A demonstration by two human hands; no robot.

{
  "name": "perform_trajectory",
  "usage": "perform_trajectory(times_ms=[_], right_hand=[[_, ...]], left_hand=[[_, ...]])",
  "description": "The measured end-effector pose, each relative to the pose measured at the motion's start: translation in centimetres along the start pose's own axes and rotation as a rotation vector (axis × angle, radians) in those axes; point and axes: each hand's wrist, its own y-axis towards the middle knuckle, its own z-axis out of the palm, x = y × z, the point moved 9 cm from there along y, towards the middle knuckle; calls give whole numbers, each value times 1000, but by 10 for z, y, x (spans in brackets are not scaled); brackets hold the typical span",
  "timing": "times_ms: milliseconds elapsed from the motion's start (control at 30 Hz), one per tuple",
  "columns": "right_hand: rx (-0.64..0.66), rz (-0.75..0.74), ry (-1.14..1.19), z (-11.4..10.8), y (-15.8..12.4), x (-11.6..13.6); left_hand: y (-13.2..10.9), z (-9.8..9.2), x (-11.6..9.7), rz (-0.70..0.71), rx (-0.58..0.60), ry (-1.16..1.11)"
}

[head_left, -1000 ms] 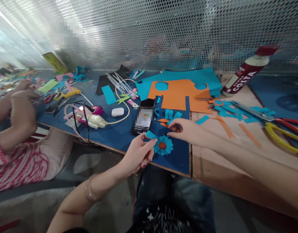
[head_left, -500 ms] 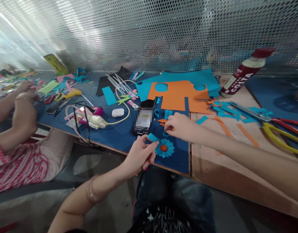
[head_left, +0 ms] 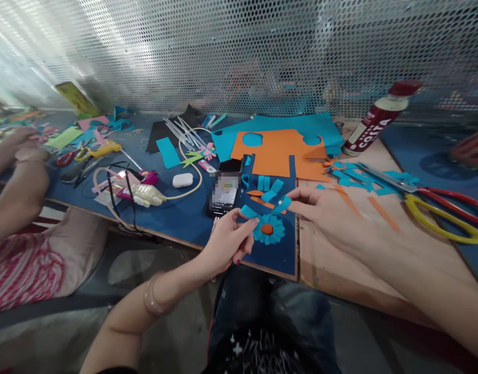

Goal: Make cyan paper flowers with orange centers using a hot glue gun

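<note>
My left hand (head_left: 233, 239) is closed in a pinch at the left edge of a blue paper flower (head_left: 276, 231) with an orange centre. A blue paper strip (head_left: 248, 211) sticks out past its fingers; whether it joins the flower is hidden. Just right of the flower, my right hand (head_left: 315, 213) pinches the end of a curled blue strip (head_left: 281, 205) between thumb and finger. Behind the hands lie more short blue strips (head_left: 273, 191), a blue paper loop (head_left: 244, 181) and pointed orange paper pieces (head_left: 262, 202).
A phone (head_left: 223, 192) and white earbud case (head_left: 183, 180) lie left. Behind are cut orange (head_left: 270, 161) and blue sheets (head_left: 293, 122). Scissors (head_left: 418, 195), blue scraps (head_left: 358, 176) and a bottle (head_left: 373, 124) are right. Another person's arm (head_left: 24, 187) is at far left.
My right hand has drawn back to the right, with a curled blue strip now showing at its fingertips. My left hand and the flower have shifted slightly right together. The camera view has also shifted.
</note>
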Motion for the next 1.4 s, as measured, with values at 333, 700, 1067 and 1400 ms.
perform_trajectory(times_ms=[333,700,1067,1400], right_hand=[[69,148,181,4,-4,-33],[118,179,242,11,-6,-40],[142,171,208,13,-7,-37],[142,258,268,12,-7,-50]], left_hand=[[7,12,-2,8,34,-35],[9,13,-1,9,31,-16],[11,10,0,14,18,-4],[19,7,6,89,-6,-20]])
